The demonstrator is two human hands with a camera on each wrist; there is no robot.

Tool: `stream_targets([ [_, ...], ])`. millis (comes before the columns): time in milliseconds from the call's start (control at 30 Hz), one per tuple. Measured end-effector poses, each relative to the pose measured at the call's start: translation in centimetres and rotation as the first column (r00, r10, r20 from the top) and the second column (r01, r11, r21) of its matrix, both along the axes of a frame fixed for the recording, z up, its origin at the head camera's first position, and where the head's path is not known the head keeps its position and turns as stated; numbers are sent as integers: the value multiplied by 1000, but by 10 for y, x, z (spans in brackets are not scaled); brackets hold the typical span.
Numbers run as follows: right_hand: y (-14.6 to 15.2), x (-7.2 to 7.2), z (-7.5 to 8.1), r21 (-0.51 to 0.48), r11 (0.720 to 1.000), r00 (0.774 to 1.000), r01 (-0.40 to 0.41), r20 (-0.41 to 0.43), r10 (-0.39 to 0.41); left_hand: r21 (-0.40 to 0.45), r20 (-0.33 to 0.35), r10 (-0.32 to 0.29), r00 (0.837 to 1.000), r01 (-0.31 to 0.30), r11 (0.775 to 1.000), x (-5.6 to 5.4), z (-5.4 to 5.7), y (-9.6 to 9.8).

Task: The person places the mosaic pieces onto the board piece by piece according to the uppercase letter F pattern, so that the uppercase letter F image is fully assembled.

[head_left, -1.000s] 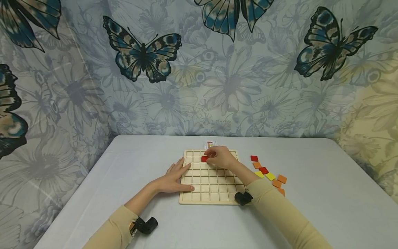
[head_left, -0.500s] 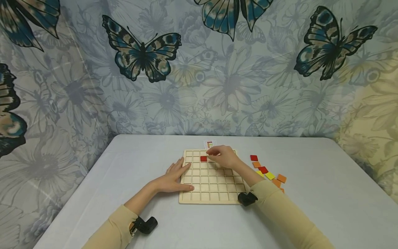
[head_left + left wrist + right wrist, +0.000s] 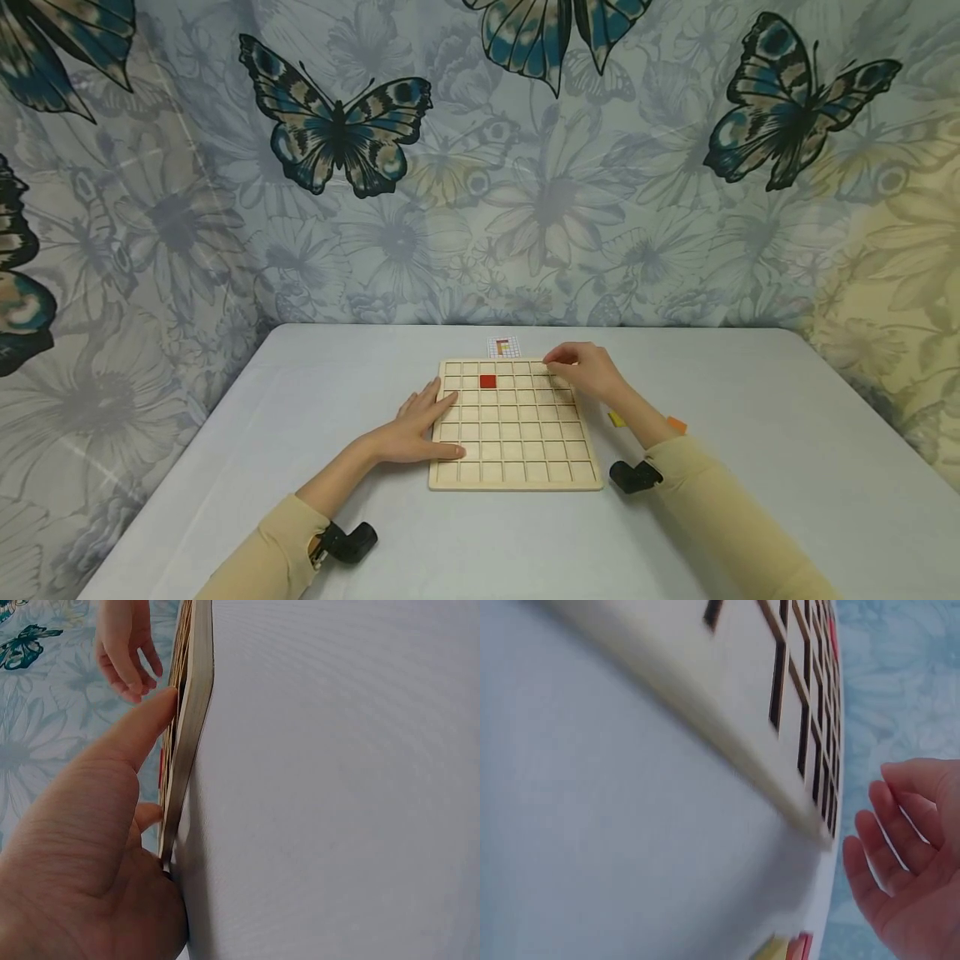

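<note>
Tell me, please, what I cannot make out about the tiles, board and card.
Loose tiles, head view: right arm hides some; count unclear.
Loose tiles, right wrist view: blurred, cut off by bottom edge.
Card, head view: pattern too small to read.
Board, head view: left hand covers some left-edge cells.

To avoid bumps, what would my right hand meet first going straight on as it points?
Likely the wooden grid board, near its far right corner; height unclear, your right hand might pass above.
</note>
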State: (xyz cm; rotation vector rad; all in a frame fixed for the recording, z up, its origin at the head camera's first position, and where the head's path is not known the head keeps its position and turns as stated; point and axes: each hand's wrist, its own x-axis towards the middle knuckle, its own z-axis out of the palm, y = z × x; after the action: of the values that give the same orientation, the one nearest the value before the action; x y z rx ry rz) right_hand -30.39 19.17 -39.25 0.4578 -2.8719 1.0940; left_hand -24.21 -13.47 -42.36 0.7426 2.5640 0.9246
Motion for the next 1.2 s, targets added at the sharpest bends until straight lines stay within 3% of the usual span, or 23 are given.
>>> stream_targets([
  [200, 32, 0, -3, 68, 996, 998, 65, -15, -64, 2, 0, 1, 1000, -1, 1000, 0, 0, -1],
  [433, 57, -1, -7, 92, 982, 976, 165, 127, -176, 6, -1, 0, 1000, 0, 1000, 0, 0, -1],
  [633, 62, 1, -8, 140, 982, 984, 125, 111, -141, 8, -3, -1, 1000, 1, 1000, 0, 0, -1],
  [1033, 56, -1, -8, 89, 988, 971, 128, 193, -143, -8, -4, -2, 1000, 2, 1000, -2, -2, 0],
  [1200, 56, -2, -9, 98, 989, 977, 111, 172, -127, -8, -4, 1, 1000, -1, 1000, -1, -1, 0],
])
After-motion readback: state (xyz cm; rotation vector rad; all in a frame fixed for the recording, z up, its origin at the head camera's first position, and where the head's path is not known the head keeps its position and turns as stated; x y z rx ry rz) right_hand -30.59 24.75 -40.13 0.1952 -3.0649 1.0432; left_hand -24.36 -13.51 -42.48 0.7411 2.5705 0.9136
